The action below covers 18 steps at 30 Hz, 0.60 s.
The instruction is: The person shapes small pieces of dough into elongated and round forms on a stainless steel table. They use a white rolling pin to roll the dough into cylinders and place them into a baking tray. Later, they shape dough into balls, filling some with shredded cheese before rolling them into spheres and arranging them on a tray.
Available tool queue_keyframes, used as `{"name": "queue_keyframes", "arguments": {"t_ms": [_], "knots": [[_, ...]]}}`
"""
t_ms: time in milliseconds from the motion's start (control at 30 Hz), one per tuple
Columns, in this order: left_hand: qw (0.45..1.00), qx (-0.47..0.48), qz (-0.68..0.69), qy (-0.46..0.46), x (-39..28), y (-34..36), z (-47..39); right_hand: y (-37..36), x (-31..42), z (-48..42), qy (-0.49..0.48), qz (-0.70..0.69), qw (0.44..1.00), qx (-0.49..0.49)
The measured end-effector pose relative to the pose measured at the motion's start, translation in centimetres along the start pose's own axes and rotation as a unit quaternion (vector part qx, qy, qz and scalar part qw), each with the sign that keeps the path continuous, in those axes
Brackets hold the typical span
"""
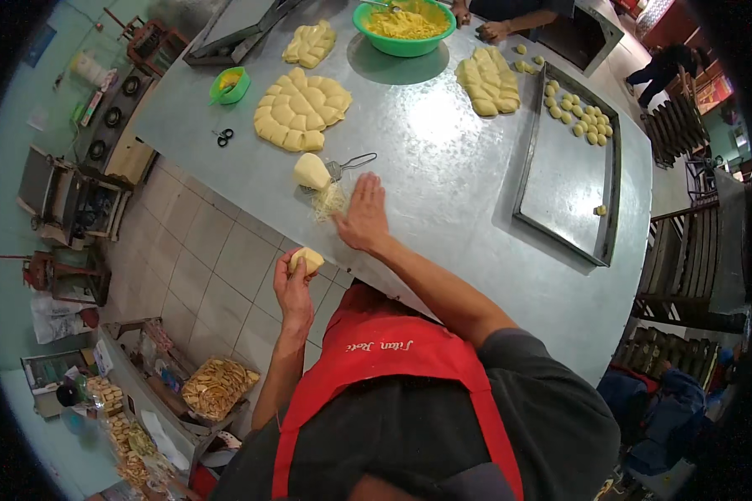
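Note:
My left hand (294, 291) holds a pale yellow piece of dough (306, 260) between thumb and fingers, just off the table's near edge. Palm down on the metal table (438, 206), my right hand (365, 216) lies flat with its fingers stretched out. Right beside its thumb is a small heap of pale shreds (329, 201), apparently grated cheese. Behind the heap, a pale yellow block (311, 171), likely cheese, rests against a small grater with a wire handle (358, 161). Scored slabs of dough (302, 109) lie farther back.
A green bowl of yellow filling (404, 47) stands at the far side, near a co-worker's hands (494, 31). Small dough balls (592, 125) sit in a rimmed metal tray (564, 194) on the right. Black-handled scissors (224, 137) and a small green container (230, 86) are left.

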<state>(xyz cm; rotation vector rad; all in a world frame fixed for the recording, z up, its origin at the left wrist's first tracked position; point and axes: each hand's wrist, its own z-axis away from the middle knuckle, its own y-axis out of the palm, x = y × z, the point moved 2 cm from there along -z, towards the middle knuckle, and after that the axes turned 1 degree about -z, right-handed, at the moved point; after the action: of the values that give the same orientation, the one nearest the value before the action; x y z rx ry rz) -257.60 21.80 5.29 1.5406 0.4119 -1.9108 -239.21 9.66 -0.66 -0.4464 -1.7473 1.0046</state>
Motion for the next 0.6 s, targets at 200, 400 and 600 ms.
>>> {"name": "queue_keyframes", "arguments": {"t_ms": [200,400,600], "knots": [[0.987,0.12,-0.054,-0.092,2.2,6.3,-1.3,-9.7,-4.5,9.0,0.05,-0.278,0.949,0.138],[0.943,0.294,-0.091,-0.127,5.8,15.2,-0.7,-13.5,-6.5,13.7,0.139,-0.298,0.944,-0.005],[0.9,0.297,-0.297,0.116,4.8,20.9,1.9,-16.5,-7.4,16.3,0.179,-0.344,0.918,-0.085]]}}
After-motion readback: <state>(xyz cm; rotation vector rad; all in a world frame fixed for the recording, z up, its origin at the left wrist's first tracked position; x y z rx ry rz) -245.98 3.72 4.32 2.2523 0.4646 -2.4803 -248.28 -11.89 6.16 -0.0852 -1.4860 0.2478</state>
